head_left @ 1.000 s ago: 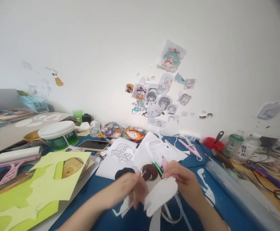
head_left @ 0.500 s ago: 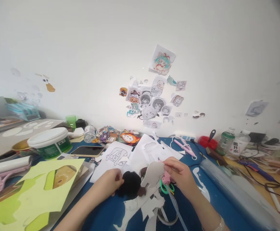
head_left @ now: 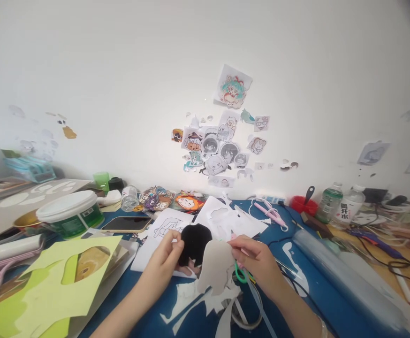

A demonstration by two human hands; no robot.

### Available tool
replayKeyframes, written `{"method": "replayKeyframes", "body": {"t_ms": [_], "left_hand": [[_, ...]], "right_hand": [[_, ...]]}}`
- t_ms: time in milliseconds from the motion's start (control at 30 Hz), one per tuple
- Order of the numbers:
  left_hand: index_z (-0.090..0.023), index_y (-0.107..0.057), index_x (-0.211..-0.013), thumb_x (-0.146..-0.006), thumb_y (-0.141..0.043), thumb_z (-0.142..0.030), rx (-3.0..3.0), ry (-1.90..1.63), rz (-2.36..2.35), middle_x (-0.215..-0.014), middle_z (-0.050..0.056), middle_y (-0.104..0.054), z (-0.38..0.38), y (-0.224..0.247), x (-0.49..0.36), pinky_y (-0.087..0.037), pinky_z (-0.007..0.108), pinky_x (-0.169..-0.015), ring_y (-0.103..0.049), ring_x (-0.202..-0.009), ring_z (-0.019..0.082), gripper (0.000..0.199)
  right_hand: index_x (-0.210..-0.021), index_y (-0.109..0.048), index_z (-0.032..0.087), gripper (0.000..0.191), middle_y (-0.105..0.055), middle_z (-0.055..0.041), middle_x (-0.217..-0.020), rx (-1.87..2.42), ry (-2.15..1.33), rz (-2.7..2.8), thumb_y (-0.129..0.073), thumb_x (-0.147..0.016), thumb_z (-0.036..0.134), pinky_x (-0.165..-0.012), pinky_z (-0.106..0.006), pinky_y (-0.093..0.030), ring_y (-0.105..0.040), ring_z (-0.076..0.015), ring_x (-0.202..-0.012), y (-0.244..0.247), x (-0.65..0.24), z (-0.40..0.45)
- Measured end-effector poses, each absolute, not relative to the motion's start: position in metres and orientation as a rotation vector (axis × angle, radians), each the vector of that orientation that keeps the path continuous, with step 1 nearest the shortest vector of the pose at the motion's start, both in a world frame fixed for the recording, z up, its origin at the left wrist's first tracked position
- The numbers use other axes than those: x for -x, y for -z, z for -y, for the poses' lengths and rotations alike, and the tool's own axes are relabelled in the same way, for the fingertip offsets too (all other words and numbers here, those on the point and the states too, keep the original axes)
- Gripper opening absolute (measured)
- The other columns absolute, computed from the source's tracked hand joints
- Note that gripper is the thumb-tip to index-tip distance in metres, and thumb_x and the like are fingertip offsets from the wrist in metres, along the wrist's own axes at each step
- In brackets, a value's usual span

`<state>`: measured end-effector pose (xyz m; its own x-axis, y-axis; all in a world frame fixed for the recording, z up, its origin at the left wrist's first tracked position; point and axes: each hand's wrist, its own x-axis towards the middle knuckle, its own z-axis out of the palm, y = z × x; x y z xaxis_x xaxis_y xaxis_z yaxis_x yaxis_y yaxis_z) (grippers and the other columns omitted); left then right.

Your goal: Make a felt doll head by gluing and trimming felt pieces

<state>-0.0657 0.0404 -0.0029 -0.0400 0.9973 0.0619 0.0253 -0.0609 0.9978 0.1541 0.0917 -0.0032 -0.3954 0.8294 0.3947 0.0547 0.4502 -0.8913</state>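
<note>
Between finger and thumb, my left hand (head_left: 168, 253) holds a black cutout (head_left: 195, 241) with jagged notches along its lower edge. My right hand (head_left: 252, 258) pinches the upper right edge of a grey cutout (head_left: 216, 266) with a rounded top. The two cutouts are side by side, and the grey one partly covers the black one's lower right. Beneath them lie pale cut scraps (head_left: 187, 293) on the blue table surface (head_left: 138, 305). Green scissor handles (head_left: 240, 273) show beside my right fingers, partly hidden.
At left are yellow-green cut sheets (head_left: 95, 267), a phone (head_left: 127, 224) and a white-lidded tub (head_left: 67, 206). A line drawing (head_left: 168, 224) and white paper (head_left: 222, 220) lie behind my hands. To the right are a clear film roll (head_left: 345, 277), a red bowl (head_left: 301, 205) and bottles (head_left: 347, 209).
My left hand has lifted the black cutout up and forward from low over the table. The grey cutout has shifted slightly left and down, its face turned more toward me.
</note>
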Motion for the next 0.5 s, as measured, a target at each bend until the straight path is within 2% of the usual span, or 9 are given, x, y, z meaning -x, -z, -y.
{"method": "replayKeyframes", "body": {"t_ms": [133, 333, 500], "left_hand": [[-0.025, -0.031, -0.08, -0.079, -0.044, -0.059, -1.212, -1.165, -1.107, -0.052, -0.01, -0.053, -0.036, 0.011, 0.047, -0.044, 0.022, -0.046, -0.054, -0.044, 0.01, 0.036], [-0.025, -0.032, -0.085, -0.081, -0.046, -0.055, -1.187, -1.046, -0.884, -0.07, -0.003, -0.062, -0.032, 0.012, 0.042, -0.052, 0.032, -0.06, -0.066, -0.069, 0.018, 0.033], [-0.024, -0.031, -0.088, -0.084, -0.042, -0.054, -1.218, -0.991, -0.842, -0.074, 0.002, -0.064, -0.03, 0.01, 0.043, -0.052, 0.036, -0.064, -0.068, -0.078, 0.024, 0.032]], "right_hand": [[-0.093, -0.072, 0.025, 0.02, -0.064, -0.0048, -0.079, 0.782, -0.974, 1.904, -0.057, -0.081, 0.031, -0.085, -0.039, -0.047, -0.059, -0.021, -0.084, 0.0, -0.154, -0.089], [-0.093, -0.072, 0.022, 0.022, -0.062, -0.0059, -0.08, 0.79, -0.957, 1.886, -0.054, -0.082, 0.03, -0.066, -0.032, -0.05, -0.058, -0.0202, -0.079, 0.001, -0.156, -0.093], [-0.094, -0.071, 0.019, 0.024, -0.062, -0.0073, -0.085, 0.833, -1.001, 1.887, -0.053, -0.082, 0.029, -0.055, -0.028, -0.049, -0.058, -0.0209, -0.081, -0.001, -0.158, -0.094]]}}
